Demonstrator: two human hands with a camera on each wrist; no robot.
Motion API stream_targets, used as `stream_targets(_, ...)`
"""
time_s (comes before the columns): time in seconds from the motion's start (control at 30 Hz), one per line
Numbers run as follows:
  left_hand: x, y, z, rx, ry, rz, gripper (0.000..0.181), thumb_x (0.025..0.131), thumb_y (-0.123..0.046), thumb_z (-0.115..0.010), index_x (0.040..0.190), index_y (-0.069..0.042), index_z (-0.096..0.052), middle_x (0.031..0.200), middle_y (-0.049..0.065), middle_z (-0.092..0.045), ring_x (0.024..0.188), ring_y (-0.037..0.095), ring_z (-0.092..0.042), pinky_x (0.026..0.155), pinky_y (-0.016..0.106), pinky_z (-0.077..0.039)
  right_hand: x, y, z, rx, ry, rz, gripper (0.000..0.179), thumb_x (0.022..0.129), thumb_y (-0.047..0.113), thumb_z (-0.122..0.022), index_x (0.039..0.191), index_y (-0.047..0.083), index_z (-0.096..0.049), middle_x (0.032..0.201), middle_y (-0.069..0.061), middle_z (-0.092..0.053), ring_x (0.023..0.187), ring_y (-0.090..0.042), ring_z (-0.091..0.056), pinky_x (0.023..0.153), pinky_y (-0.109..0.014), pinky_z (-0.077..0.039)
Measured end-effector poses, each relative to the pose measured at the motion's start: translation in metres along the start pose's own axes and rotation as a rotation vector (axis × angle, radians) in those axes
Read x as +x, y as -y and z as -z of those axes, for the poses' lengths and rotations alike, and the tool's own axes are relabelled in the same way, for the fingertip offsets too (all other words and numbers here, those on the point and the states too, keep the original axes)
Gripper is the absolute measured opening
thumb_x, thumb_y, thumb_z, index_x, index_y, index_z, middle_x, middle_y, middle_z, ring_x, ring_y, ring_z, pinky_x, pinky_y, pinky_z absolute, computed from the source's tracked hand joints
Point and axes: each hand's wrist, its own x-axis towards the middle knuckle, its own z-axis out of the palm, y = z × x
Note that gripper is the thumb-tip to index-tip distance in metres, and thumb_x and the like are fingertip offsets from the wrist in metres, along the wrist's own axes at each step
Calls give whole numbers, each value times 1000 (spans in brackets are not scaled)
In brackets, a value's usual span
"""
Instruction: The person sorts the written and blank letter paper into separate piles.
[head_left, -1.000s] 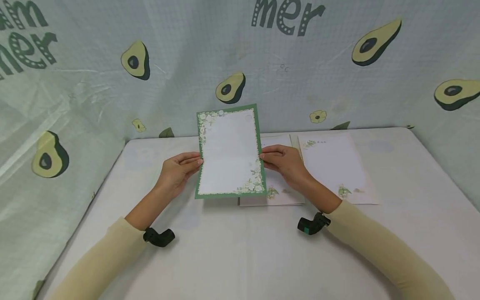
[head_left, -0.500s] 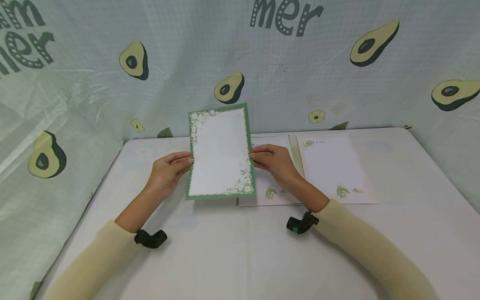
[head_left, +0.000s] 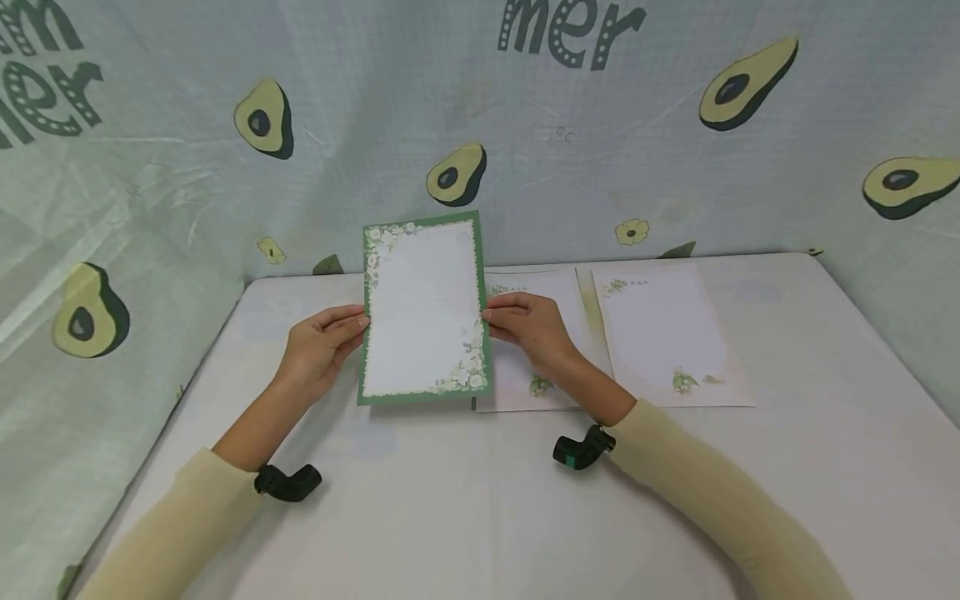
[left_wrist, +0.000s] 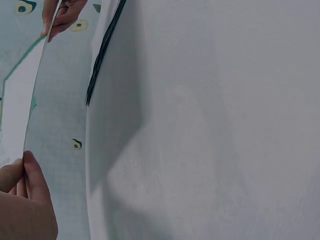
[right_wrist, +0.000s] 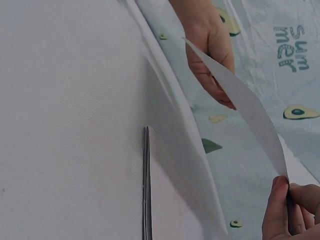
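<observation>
A sheet of paper (head_left: 423, 308) with a green border and white flowers in two corners is held up in the head view, tilted toward the camera. My left hand (head_left: 318, 350) pinches its left edge between thumb and fingers. On the opposite edge, my right hand (head_left: 536, 329) pinches it the same way. The left wrist view catches the sheet (left_wrist: 22, 100) nearly edge-on, its lower end in my left fingers (left_wrist: 37, 180). In the right wrist view the paper (right_wrist: 250, 110) bows slightly between both hands.
An open notebook (head_left: 652, 333) with flower-printed pages lies behind and right of my right hand, its left page partly covered by the sheet and hand. A white cloth covers the table (head_left: 450, 517). Avocado-printed fabric (head_left: 360, 108) hangs along the back and sides.
Both hands have carried the green-bordered sheet to the left and slightly down. More of the notebook's left page shows now. The grip on both edges is the same.
</observation>
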Motion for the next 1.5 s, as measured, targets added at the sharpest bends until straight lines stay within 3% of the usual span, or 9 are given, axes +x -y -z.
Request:
stream_targets(0.67, -1, -1, 10, -10, -9, -39, 16, 94, 6, -69, 101, -7, -76, 93, 1, -76, 89, 8, -73, 82, 19, -60, 5, -9, -12, 27, -29, 0, 24, 96, -6, -66, 119, -14, -65, 97, -7, -74, 87, -11, -73, 85, -28, -62)
stream_targets(1.5, -5, -6, 16, 35, -35, -6, 14, 94, 3, -70, 99, -9, -77, 92, -1, -76, 89, 6, -72, 80, 17, -60, 6, -14, -17, 45, -32, -38, 26, 96, -6, -66, 120, -14, -66, 100, -10, -71, 86, -12, -73, 88, -28, -62)
